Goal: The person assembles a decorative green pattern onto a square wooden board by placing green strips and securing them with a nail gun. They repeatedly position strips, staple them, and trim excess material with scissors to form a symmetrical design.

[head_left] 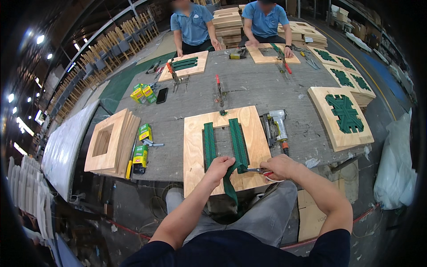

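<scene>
A pale wooden panel (194,147) with a square opening lies before me, its near edge over my lap. Two green webbing straps (239,141) run lengthwise across the opening. My left hand (221,168) pinches the loose end of the right strap, and its green tail (229,189) hangs past the panel's near edge. In my right hand (283,168) is a pair of scissors (262,171) with red and white handles, the blades against the strap at the opening's near edge. At the panel's far edge stands a red-handled toggle clamp (219,93).
A nail gun (279,126) lies right of the panel. To the left are stacked wooden frames (106,142) and green-yellow boxes (140,155). Finished webbed panels (344,113) stand at right. Two co-workers (193,26) in blue shirts work across the grey table (169,129); a phone (162,95) lies there.
</scene>
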`<state>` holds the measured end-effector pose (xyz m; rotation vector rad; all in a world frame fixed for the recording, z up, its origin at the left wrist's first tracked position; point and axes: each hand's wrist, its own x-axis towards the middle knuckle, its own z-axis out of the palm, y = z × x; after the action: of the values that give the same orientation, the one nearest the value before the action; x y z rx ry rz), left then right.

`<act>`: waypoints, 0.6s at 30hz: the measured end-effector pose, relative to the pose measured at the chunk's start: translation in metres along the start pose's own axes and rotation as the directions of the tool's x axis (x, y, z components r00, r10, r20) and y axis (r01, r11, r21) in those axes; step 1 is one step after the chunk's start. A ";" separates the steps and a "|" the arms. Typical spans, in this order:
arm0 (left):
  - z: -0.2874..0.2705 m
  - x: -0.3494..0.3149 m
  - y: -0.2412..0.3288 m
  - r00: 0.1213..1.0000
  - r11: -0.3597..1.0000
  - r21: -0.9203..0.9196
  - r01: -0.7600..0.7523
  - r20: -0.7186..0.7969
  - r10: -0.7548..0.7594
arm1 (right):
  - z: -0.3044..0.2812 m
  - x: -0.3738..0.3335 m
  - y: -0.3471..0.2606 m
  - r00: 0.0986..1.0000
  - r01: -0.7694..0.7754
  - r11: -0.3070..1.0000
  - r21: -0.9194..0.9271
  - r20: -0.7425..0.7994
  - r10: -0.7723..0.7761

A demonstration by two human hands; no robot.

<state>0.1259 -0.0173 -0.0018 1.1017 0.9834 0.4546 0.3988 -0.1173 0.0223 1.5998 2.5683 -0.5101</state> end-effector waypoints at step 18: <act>-0.055 -0.092 0.010 0.962 0.926 -0.277 -0.256 -0.163 0.217 | 0.062 -0.090 0.055 0.380 -0.664 0.624 0.412 -0.532 0.757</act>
<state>0.0332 -0.0513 0.0405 0.9296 0.8628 0.8529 0.4814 -0.1917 -0.0286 3.1534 1.7451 0.0326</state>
